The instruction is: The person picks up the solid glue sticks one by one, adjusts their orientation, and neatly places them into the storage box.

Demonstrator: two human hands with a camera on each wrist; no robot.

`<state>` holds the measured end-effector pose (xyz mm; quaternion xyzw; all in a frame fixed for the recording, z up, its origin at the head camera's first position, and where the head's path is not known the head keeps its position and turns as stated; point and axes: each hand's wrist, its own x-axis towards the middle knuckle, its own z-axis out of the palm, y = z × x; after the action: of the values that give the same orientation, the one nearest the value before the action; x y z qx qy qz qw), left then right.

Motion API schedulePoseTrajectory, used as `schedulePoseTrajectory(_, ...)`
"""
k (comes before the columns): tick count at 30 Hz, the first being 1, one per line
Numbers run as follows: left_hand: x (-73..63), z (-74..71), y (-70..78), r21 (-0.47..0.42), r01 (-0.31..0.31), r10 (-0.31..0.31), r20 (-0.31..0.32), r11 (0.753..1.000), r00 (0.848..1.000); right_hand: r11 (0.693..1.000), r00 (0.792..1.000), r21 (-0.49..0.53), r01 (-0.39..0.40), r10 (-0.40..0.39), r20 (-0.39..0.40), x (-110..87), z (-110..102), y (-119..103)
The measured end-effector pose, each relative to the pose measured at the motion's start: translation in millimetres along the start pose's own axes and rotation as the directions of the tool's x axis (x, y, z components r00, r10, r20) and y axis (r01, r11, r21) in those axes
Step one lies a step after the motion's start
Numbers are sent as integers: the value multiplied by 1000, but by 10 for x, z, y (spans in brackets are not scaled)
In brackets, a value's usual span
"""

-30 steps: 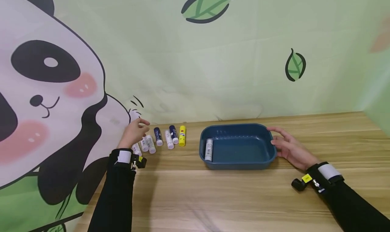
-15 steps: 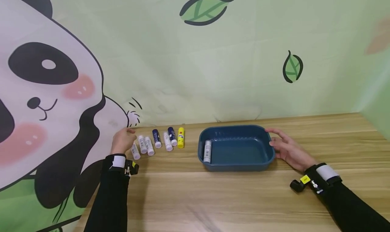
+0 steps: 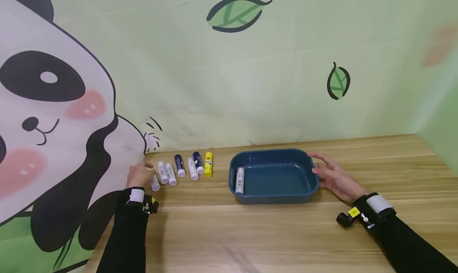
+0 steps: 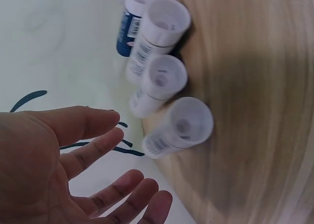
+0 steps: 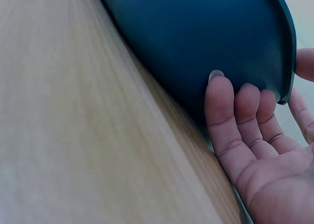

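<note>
My left hand (image 3: 140,174) is at the left end of a row of glue sticks, its fingers loosely bent and apart, with nothing held. In the left wrist view, the nearest white glue stick (image 4: 179,128) lies just beyond the fingertips. Beside it are more white glue sticks (image 3: 171,175), two dark blue ones (image 3: 179,165) and a yellow one (image 3: 208,164). My right hand (image 3: 338,179) holds the right end of a blue plastic basin (image 3: 273,198), thumb at the rim and several fingertips (image 5: 219,98) against its outer wall. One white glue stick (image 3: 240,180) lies in the basin's left end.
The wooden table (image 3: 250,237) runs back to a pale green backdrop (image 3: 279,86) printed with leaves and a large panda (image 3: 53,117). That backdrop borders the table's left side, close to my left hand.
My left hand has moved left and down, away from above the white glue sticks to the row's left end. The right hand keeps its place at the basin; the view has shifted slightly.
</note>
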<state>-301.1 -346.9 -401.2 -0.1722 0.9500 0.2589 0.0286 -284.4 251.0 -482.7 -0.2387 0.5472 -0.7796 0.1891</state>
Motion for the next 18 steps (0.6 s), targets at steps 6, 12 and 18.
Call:
schedulePoseTrajectory(6,-11,39,-75,8,-6,6,3,1000,1000,1000,1000,13,0,0,1,15,10,19)
schedulePoseTrajectory(12,-6,49,-92,-9,18,-17,22,1000,1000,1000,1000,25,0,-1,6,30,12,40)
schedulePoseTrajectory(18,-19,57,-53,-13,39,-39,49,999,998,1000,1000,26,0,0,-2,25,-7,33)
